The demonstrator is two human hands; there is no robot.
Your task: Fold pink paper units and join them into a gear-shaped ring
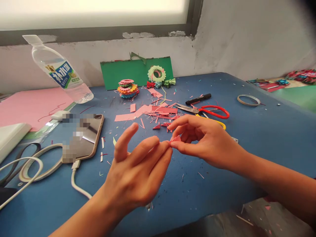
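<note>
Between my two hands, above the blue table, is a small folded piece of pink paper (176, 139). The thumb and fingers of my right hand (206, 138) pinch it from the right. From the left, the fingertips of my left hand (140, 171) close on its near edge, with one finger raised away. Parts of the paper are hidden behind the fingers. Just beyond lie small folded pink pieces (156, 126), pink paper strips (124, 117) and thin scraps. Red-handled scissors (217, 111) rest behind my right hand, beside a black marker (198, 99).
A phone (86, 138) with a white cable, a tape roll (24, 174) and a tilted plastic bottle (59, 69) are on the left. Against the wall stands green card (123, 72), near a stack of colourful paper rings (128, 89). Another tape roll (248, 100) lies right.
</note>
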